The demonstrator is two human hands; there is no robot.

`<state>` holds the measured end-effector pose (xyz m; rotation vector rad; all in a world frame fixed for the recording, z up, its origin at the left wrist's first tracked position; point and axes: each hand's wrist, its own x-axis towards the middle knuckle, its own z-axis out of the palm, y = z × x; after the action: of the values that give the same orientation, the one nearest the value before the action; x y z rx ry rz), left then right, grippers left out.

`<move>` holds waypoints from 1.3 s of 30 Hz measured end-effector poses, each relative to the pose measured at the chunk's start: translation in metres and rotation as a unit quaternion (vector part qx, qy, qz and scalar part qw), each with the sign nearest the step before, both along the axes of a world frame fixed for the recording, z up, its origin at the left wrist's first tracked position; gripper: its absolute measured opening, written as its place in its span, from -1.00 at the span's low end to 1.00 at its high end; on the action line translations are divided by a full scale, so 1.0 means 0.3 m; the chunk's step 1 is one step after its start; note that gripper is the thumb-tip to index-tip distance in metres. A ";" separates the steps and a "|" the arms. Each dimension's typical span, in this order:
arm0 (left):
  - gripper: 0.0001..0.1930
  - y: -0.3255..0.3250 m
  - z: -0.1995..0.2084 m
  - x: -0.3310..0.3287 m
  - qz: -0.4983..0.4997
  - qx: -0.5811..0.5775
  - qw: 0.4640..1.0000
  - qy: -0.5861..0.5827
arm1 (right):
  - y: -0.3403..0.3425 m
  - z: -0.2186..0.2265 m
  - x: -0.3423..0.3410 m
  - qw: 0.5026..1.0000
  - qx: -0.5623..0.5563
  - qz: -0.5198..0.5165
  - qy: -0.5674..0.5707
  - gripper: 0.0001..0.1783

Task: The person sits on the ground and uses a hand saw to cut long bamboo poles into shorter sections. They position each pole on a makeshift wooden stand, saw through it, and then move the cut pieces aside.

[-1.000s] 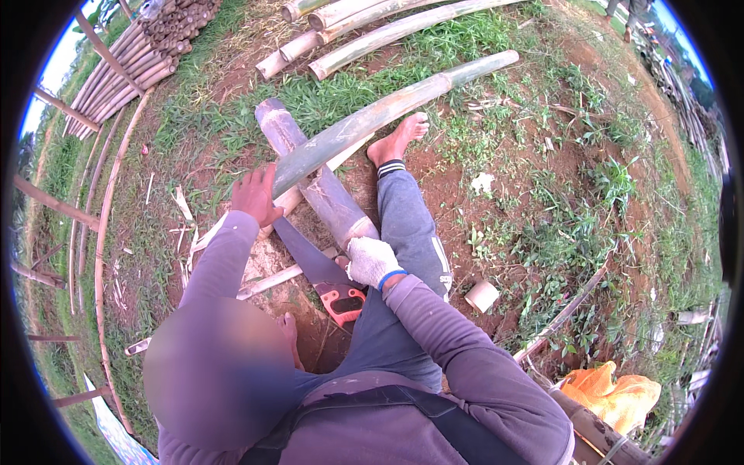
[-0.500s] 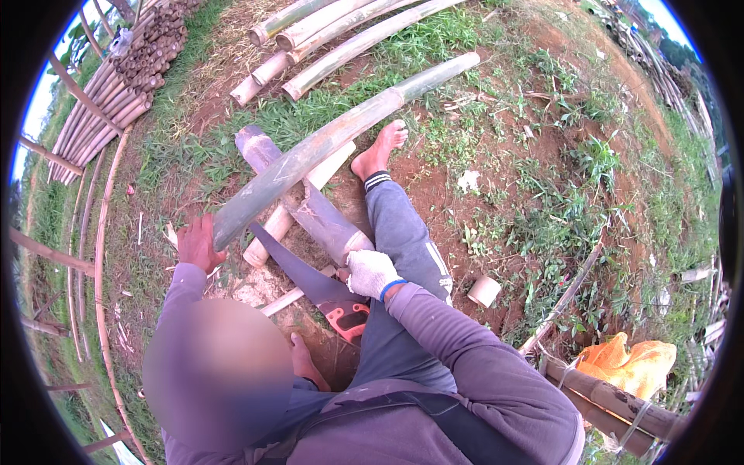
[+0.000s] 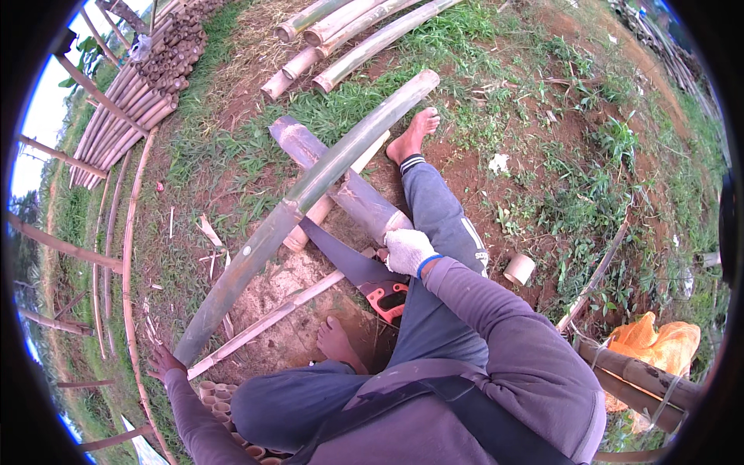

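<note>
A long green bamboo pole [image 3: 260, 240] runs diagonally, resting across a shorter, greyish bamboo log [image 3: 364, 203]. At the pole's near left end, my bare left hand [image 3: 165, 363] grips it, with the fingertips partly spread. My right hand [image 3: 409, 250], in a white knit glove, is closed at the log's near end; its palm side is hidden. A handsaw [image 3: 345, 256] with an orange handle [image 3: 385, 301] lies just left of the glove, its dark blade pointing toward the pole. Under the crossing lies a pale bamboo piece [image 3: 315, 217].
Sawdust [image 3: 291, 283] and a thin split strip [image 3: 267, 322] lie under the pole. Short cut bamboo rings [image 3: 219, 399] sit by my left knee. More poles [image 3: 372, 50] lie ahead; a stack [image 3: 136, 108] stands far left. At right are a loose ring [image 3: 519, 269] and an orange mesh bag [image 3: 655, 349].
The bamboo pole has slid toward me and to the left, with my left hand at its end. My gloved right hand stays at the log's end, beside the saw.
</note>
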<state>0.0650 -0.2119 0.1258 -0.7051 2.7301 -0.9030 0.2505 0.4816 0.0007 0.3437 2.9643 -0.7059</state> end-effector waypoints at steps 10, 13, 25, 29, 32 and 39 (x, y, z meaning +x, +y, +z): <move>0.00 0.724 -0.175 -0.150 -0.430 0.320 0.844 -0.023 | -0.026 -0.007 -0.007 1.000 0.007 0.000 0.001 -0.63; 0.17 0.951 -0.207 -0.124 -0.466 0.306 0.822 -0.115 | -0.028 0.019 -0.011 1.000 -0.003 0.010 -0.004 -0.63; 0.19 1.187 -0.450 -0.343 -0.355 0.423 0.827 -0.109 | -0.019 0.042 -0.043 0.999 -0.023 0.017 -0.031 -0.61; 0.04 1.184 -0.481 -0.336 -0.381 0.444 0.809 -0.055 | 0.000 -0.003 -0.029 0.999 -0.036 0.006 0.013 -0.66; 0.02 1.018 -0.470 -0.369 -0.363 0.441 0.821 -0.021 | -0.012 -0.018 -0.033 0.999 -0.039 0.016 0.030 -0.68; -0.05 0.729 -0.446 -0.268 -0.325 0.358 0.874 -0.056 | -0.058 -0.059 -0.045 0.999 0.010 0.031 0.021 -0.71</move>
<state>-0.0153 0.0069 -0.0081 0.4110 2.8777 0.0603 0.2371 0.4642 -0.0171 0.2404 3.0093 -0.6863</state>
